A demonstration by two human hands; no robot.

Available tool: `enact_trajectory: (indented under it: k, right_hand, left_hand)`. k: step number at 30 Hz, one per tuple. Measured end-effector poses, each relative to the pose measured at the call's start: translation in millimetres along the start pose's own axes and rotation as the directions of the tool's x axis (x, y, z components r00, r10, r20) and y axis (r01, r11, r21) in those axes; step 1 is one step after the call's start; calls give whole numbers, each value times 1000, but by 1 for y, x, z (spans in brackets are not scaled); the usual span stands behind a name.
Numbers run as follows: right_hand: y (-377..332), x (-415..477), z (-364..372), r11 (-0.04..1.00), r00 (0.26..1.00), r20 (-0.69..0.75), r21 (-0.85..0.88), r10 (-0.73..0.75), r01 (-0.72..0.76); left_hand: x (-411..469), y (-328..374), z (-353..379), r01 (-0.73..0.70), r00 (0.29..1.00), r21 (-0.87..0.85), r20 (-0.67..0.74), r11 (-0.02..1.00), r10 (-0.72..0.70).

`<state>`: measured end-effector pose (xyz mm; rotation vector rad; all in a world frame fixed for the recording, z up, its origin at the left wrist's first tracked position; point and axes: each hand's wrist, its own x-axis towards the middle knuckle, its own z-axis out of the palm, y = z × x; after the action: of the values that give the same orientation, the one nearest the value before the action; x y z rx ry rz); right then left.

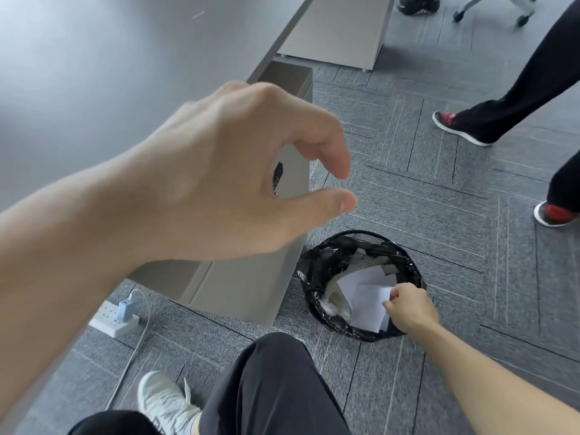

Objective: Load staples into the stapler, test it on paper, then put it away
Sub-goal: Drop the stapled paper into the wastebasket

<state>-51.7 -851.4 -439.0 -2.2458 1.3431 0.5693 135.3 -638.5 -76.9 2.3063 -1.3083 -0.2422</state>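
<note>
Two hands: right hand (411, 309) is pinching paper (367, 306) at the bin (314, 274), lower right; left hand (226, 171) fingers (329, 146) are hovering loosely curled, empty. Seemingly discarding the test sheet; letting go is coming next.

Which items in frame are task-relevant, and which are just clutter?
Job: paper, pinched by the right hand over the wastebasket; left hand, holding nothing.
Lying about: power strip with charger, desk, another person's shoes.

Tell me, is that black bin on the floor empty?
Not empty: white paper sheets and crumpled scraps lie inside the bin, and the right hand pinches one sheet.
</note>
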Motion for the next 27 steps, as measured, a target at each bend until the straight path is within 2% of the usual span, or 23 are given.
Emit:
enact_trajectory:
  k: [7, 11, 21, 27]
  right_hand:
    - [-6, 3, -1, 1000, 1000, 18, -2, 6, -6]
    - [-6, 4, 0, 1000, 1000, 31, -24, -1, 1]
    - [-18, -9, -23, 999, 1000, -9, 51, -19, 19]
    - [-32, -46, -67, 992, 992, -85, 80, -88, 95]
  left_hand:
    - [0, -1, -1, -24, 999, -12, 20, 1000, 24]
    - [2, -6, -14, -94, 993, 107, 83, 990, 85]
    - [0, 8, -22, -92, 991, 91, 108, 992, 82]
    - [2, 3, -23, -144, 984, 250, 142, 957, 111]
